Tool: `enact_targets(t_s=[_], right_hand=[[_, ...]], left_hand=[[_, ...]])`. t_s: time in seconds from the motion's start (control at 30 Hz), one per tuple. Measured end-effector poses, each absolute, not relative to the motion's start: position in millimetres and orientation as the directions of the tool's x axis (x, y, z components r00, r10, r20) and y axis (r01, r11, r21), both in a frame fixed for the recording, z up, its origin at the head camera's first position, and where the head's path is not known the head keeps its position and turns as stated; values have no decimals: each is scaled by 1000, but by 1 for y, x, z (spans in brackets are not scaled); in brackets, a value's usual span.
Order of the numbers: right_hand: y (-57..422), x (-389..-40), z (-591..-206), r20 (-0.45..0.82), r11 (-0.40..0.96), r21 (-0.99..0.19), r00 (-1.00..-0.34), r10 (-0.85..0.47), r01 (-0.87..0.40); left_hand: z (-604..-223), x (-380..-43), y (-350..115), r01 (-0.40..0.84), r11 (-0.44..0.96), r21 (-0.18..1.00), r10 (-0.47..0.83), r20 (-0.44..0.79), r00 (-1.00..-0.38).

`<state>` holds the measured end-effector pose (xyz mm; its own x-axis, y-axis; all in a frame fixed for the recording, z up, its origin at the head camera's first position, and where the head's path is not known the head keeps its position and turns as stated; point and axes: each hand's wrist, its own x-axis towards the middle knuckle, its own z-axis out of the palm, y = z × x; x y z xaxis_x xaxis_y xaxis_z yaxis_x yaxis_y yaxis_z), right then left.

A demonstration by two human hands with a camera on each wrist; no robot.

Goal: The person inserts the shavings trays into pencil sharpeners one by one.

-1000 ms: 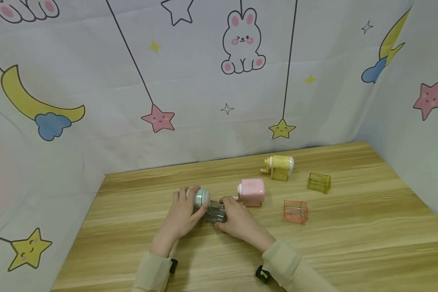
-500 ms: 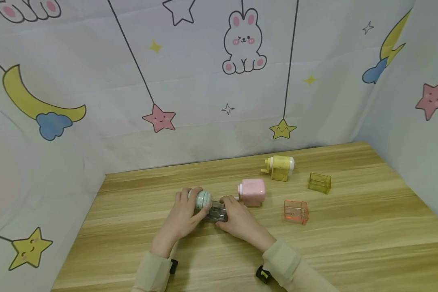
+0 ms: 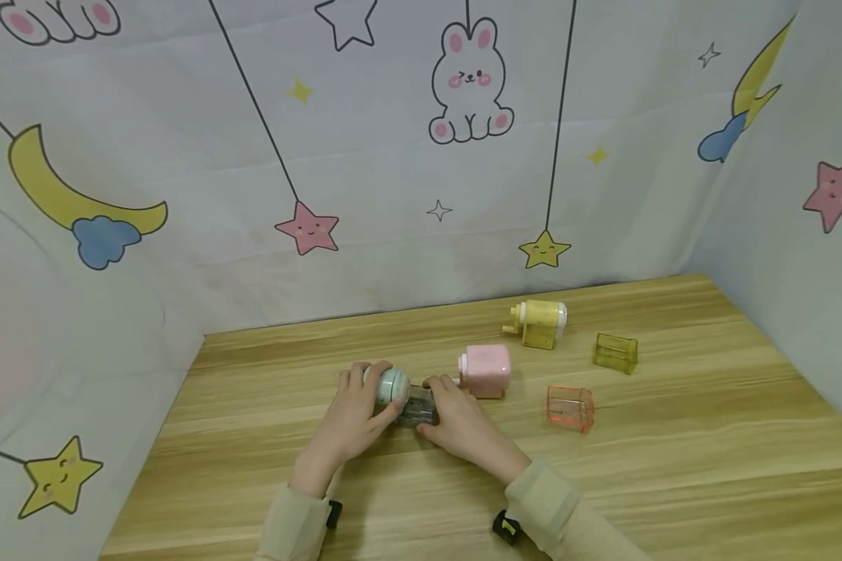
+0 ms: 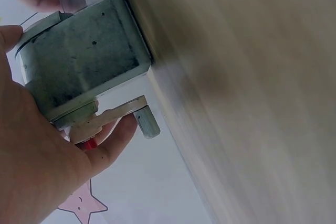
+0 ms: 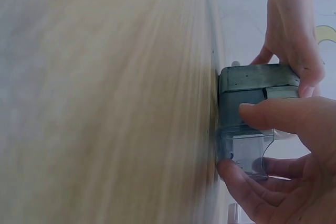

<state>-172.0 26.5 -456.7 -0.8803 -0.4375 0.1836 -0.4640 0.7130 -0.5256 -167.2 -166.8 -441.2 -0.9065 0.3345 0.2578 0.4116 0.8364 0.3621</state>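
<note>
My left hand (image 3: 354,409) grips a pale green crank pencil sharpener (image 3: 393,385) low at the wooden table. In the left wrist view the sharpener's speckled side faces the camera, its crank handle (image 4: 115,113) beside my curled fingers. My right hand (image 3: 463,425) holds a clear grey shavings drawer (image 3: 417,405) at the sharpener's right side. From the right wrist, my thumb (image 5: 262,115) lies over one side of the drawer and several fingers wrap the other. Part of the drawer sits within the sharpener's body and part sticks out; my fingers hide some of it.
A pink sharpener (image 3: 487,370) stands just beyond my right hand, with a yellow sharpener (image 3: 542,321) farther back. To the right lie a clear red drawer (image 3: 569,409) and a clear yellow drawer (image 3: 615,353). A printed fabric wall (image 3: 379,288) borders the wooden table (image 3: 673,467).
My left hand and the green sharpener have shifted slightly right, toward my right hand. A little less of the grey drawer shows between the hands. The other sharpeners and drawers stay put.
</note>
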Motion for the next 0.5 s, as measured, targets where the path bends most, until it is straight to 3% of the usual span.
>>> enact_targets(t_s=[0.5], right_hand=[[19, -174, -456, 208, 690, -524, -861, -465, -499]], left_hand=[[-441, -163, -165, 409, 836, 365, 339, 242, -909]])
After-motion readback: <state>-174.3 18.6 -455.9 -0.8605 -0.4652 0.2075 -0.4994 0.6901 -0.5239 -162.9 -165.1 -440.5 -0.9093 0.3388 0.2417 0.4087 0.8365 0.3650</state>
